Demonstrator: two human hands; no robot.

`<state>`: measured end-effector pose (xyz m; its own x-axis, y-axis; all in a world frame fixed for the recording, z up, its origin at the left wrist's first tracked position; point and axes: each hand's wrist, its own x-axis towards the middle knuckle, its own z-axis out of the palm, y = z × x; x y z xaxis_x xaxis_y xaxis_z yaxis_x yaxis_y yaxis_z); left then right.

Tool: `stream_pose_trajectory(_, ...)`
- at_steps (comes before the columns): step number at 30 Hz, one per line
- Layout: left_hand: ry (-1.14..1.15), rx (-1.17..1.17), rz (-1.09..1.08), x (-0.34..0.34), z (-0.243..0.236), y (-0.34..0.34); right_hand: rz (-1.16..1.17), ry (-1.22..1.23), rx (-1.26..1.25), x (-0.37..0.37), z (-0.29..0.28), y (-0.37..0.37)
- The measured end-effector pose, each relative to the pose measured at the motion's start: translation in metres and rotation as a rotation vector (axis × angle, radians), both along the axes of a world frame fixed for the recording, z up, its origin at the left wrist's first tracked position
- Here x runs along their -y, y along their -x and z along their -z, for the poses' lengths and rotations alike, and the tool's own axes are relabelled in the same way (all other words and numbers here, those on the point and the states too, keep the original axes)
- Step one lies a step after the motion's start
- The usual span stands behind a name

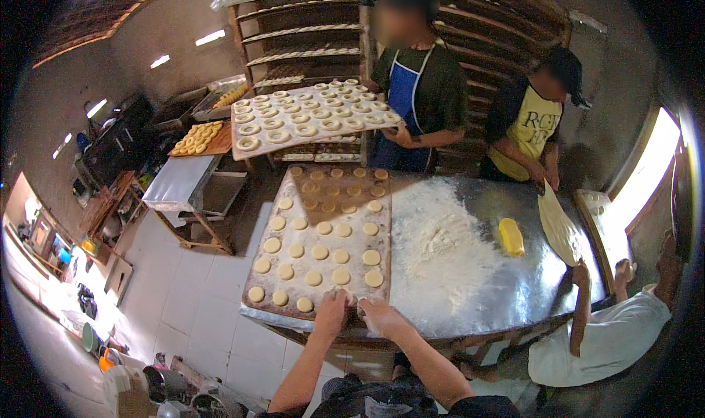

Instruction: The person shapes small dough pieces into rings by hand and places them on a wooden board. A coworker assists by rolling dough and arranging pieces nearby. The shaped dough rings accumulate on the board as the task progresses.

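Resting close together at the near edge of the floured board [329,266], the left hand [333,313] and right hand [380,318] had bent fingers; whether they gripped dough, I could not tell. Dough rounds [341,277] lay in rows on the board. A careless left wrist might have squashed the nearest one.

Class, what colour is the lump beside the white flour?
The lump is yellow, clearest in the head view.
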<state>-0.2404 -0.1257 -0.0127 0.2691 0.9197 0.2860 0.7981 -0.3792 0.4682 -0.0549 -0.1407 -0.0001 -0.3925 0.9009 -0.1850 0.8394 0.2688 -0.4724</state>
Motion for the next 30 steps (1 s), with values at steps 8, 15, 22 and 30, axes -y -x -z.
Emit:
stream_pose_trajectory(8, 0.225, 0.331, 0.106, -0.036, -0.053, -0.102, 0.211, 0.207, -0.624, -0.015, 0.0, -0.118)
stream_pose_trajectory(15, 0.245, 0.38, 0.002, -0.077, -0.062, -0.167, 0.028, 0.144, -0.368, -0.026, 0.019, -0.155)
stream_pose_trajectory(22, 0.407, 0.325, 0.261, -0.103, -0.046, -0.232, 0.561, -0.243, -0.194, -0.072, 0.018, -0.301)
stream_pose_trajectory(30, -0.174, -0.002, 0.017, -0.087, -0.025, -0.282, 0.596, -0.274, 0.063, -0.089, 0.024, -0.329)
